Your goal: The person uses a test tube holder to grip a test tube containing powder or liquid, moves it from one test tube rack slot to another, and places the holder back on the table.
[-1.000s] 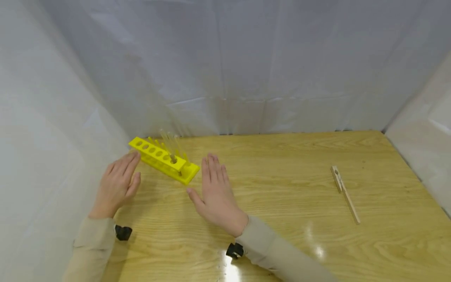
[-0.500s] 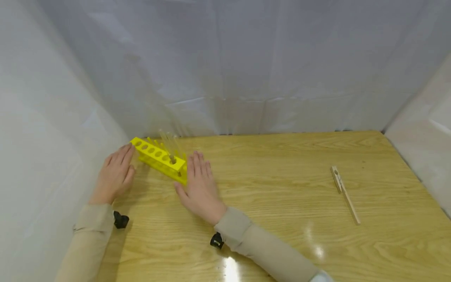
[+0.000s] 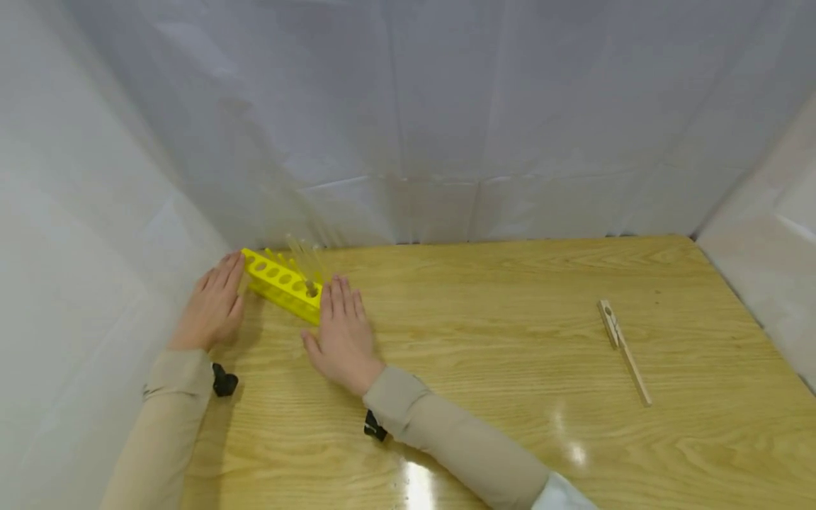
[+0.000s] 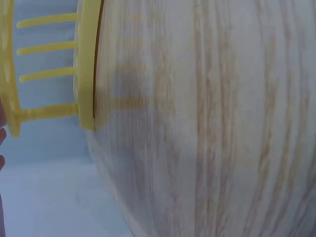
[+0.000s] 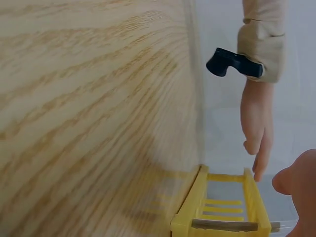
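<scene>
Yellow test-tube rack (image 3: 283,299) standing far left on worktop (image 3: 484,340); my left hand (image 3: 213,301) and right hand (image 3: 344,336) resting straight-fingered at its ends, gripping nothing. I'm judging rack light, stiff, test tube (image 5: 224,225) slippery, fragile; favouring low hold at both ends.

No lettering (or numbering) can be read.

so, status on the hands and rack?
Left hand, right hand: fingers straight, at opposite ends of yellow rack. Rack upright, tube in hole beside right hand. Wooden clamp lies well right, out of the way.
</scene>
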The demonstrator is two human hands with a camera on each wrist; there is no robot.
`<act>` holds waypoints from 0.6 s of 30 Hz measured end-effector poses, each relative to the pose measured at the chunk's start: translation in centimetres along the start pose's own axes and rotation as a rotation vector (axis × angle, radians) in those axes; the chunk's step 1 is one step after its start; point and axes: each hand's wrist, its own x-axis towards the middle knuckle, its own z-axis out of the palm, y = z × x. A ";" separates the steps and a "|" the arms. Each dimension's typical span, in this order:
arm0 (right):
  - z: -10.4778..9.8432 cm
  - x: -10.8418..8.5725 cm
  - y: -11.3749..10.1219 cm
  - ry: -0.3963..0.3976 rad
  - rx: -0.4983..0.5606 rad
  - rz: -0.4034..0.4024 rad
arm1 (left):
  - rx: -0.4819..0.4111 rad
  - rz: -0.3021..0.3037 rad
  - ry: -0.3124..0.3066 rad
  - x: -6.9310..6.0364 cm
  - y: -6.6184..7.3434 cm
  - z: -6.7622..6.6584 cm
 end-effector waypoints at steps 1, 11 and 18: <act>0.1 0.1 -0.1 -0.011 -0.013 0.001 | -0.004 -0.005 -0.009 0.0 -0.1 0.1; 1.5 0.6 -1.4 -0.014 -0.100 -0.012 | -0.012 -0.031 -0.058 0.1 -0.8 0.4; 1.4 0.3 -1.5 -0.018 -0.170 -0.005 | -0.041 -0.031 -0.070 0.2 -0.8 0.8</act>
